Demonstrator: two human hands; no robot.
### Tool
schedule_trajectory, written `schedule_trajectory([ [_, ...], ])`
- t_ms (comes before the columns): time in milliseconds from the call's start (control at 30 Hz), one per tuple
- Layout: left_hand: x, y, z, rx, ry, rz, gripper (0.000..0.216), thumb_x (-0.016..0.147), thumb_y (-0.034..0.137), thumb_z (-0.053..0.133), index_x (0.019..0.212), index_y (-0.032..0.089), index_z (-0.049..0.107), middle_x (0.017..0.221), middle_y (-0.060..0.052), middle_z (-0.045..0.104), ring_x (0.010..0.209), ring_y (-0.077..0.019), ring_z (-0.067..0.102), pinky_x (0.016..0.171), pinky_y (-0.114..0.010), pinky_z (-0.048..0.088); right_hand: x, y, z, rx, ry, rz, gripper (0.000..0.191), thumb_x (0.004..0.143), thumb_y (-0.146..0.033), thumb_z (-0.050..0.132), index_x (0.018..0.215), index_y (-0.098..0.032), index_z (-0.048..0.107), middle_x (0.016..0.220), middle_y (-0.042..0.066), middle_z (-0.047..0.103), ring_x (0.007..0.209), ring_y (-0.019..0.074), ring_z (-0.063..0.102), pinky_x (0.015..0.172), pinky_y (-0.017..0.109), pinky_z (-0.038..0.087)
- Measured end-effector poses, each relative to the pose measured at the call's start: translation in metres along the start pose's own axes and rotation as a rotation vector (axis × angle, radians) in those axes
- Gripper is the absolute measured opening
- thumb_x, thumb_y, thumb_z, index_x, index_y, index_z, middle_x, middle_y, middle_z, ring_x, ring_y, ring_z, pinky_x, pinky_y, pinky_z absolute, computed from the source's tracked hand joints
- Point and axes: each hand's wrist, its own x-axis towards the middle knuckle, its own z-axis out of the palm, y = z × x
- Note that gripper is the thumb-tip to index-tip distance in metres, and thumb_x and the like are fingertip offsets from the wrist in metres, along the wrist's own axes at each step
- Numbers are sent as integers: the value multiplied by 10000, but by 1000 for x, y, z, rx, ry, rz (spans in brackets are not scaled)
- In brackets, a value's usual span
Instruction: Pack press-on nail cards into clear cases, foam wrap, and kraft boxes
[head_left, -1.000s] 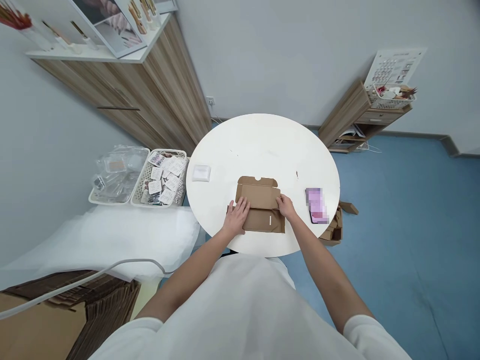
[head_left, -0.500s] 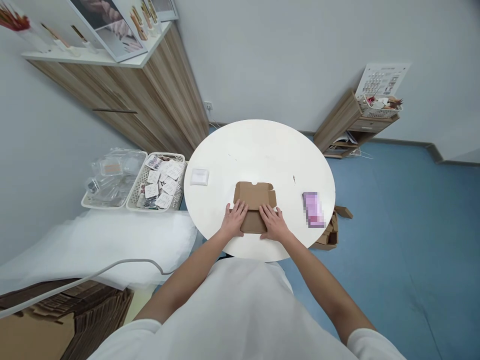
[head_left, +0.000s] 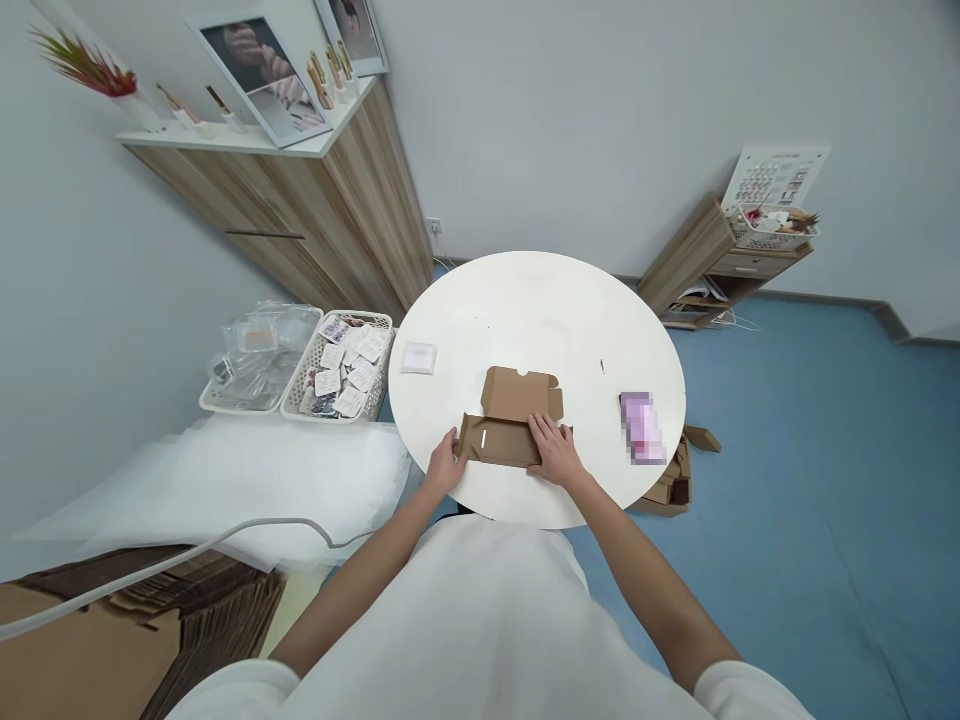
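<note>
A flat brown cardboard box blank (head_left: 512,420) lies on the near part of the round white table (head_left: 540,310). My left hand (head_left: 445,467) grips the blank's left flap at the table's near edge, fingers curled round it. Flat on the blank's right part rests my right hand (head_left: 553,451), fingers stretched out and pressing down. The blank's lid flap with a notch points away from me.
A small white packet (head_left: 418,357) lies at the table's left. A pink phone (head_left: 641,427) lies at its right edge. Two white baskets (head_left: 345,375) of small packets sit to the left. Cardboard scraps (head_left: 671,480) lie on the blue floor; stacked cardboard (head_left: 112,640) sits lower left.
My left hand slid from the blank's top to its left end and took hold of the side flap. My right hand moved from the right end to press on the panel.
</note>
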Motion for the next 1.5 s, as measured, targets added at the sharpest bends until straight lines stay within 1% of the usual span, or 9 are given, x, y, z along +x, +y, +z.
schedule_trajectory([
  [133,10,15,1,5,65,21,412,743,170,463,1153,124,468,965,-92,580,859,-179,570,783,-312,445,0,-4,-1,12,0,10,1014,611,-423,623,1376,-230,-14,1448,98,133,1315,287,109,986,486,152],
  [233,8,27,1,-27,80,68,337,763,201,449,1089,148,517,935,-77,573,801,-163,565,759,-303,451,0,-6,0,16,2,31,1016,609,-428,626,1378,-216,-3,1443,103,151,1314,282,108,986,487,157],
  [333,2,38,3,-54,35,95,367,761,281,493,1107,160,502,939,-70,559,770,-156,556,732,-300,458,1,-8,1,22,5,22,1024,602,-431,633,1378,-207,5,1438,105,170,1315,273,102,988,477,167],
  [467,-4,47,4,-63,19,77,523,703,401,583,1148,153,464,1067,-104,515,831,-172,549,724,-299,455,2,-11,3,29,13,36,1038,592,-448,638,1377,-204,5,1437,111,169,1314,277,98,985,480,170],
  [600,1,44,2,-93,2,100,432,749,388,533,1109,156,478,1065,-97,539,809,-158,559,727,-293,449,3,-11,3,34,13,42,1059,577,-437,655,1376,-217,-4,1441,100,155,1312,274,107,986,478,167],
  [800,13,36,2,-102,-10,29,230,781,282,483,983,176,509,895,-49,608,726,-136,587,682,-272,450,4,-10,3,37,8,19,1079,567,-466,666,1378,-224,-2,1441,108,156,1314,288,95,981,484,176],
  [967,16,40,1,-89,-11,-72,192,764,260,502,934,175,523,815,-36,620,751,-149,588,687,-267,442,4,-10,0,43,-22,-23,1105,556,-482,672,1376,-244,-29,1452,86,116,1321,281,74,986,464,189],
  [1200,15,38,6,-73,-38,-57,150,770,250,475,878,168,537,772,-31,611,705,-144,568,641,-253,423,6,0,-3,99,-49,-98,1186,514,-560,673,1379,-206,-57,1457,113,60,1323,297,44,996,456,211],
  [1500,11,47,11,166,-21,-69,126,758,164,443,871,170,498,750,-38,586,676,-153,545,565,-244,369,8,14,-5,139,-42,-193,1157,533,-480,684,1379,-183,-48,1455,113,84,1319,309,88,1019,432,194],
])
